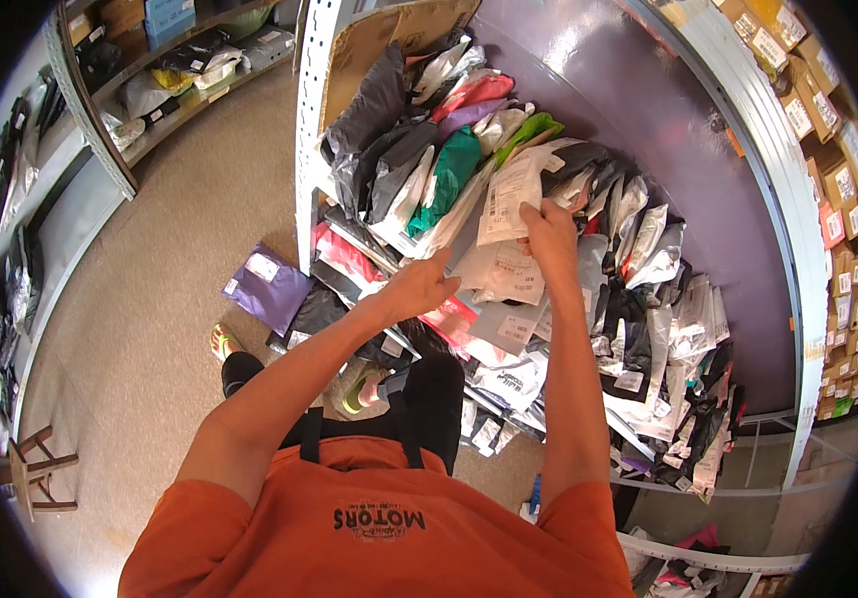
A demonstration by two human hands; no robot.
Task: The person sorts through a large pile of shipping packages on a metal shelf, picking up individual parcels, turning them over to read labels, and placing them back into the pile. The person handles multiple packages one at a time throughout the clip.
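Note:
My right hand [551, 232] grips the lower edge of a white poly mailer [511, 196] with a printed label, lifted above a shelf packed with bagged parcels. My left hand [420, 285] is held over the shelf's front edge with the fingers pointing towards the parcels; nothing shows in it. Below the held mailer lie another pale labelled mailer [507, 273] and a grey mailer [505, 327]. A green poly mailer [450, 176] and a black one [369, 127] stand upright in the row to the left.
A perforated metal shelf post [308, 134] rises left of the parcels, beside a cardboard sheet [414, 26]. A purple parcel [268, 288] lies low by the post. Small cardboard boxes [844, 187] line the far right. At lower left stands a wooden stool [40, 471]; shelves with parcels curve along the left.

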